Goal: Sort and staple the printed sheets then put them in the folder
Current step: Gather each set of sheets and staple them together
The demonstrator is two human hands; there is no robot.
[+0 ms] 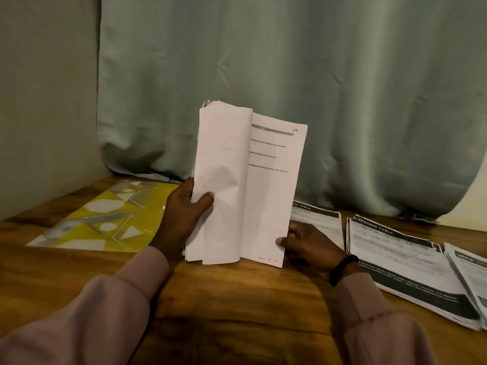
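Both hands hold one sheaf of printed sheets upright: left hand grips folded-back pages, right hand pinches page 3. One yellow folder left of grip; three paper stacks right.

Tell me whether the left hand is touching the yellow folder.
Cannot tell. In the head view the left hand, gripping the sheaf of sheets, overlaps the yellow folder, and its height above the folder is unclear.

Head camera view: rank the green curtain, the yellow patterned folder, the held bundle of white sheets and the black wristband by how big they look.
1. Green curtain
2. Yellow patterned folder and held bundle of white sheets: too close to call, since the bundle is nearer
3. Black wristband
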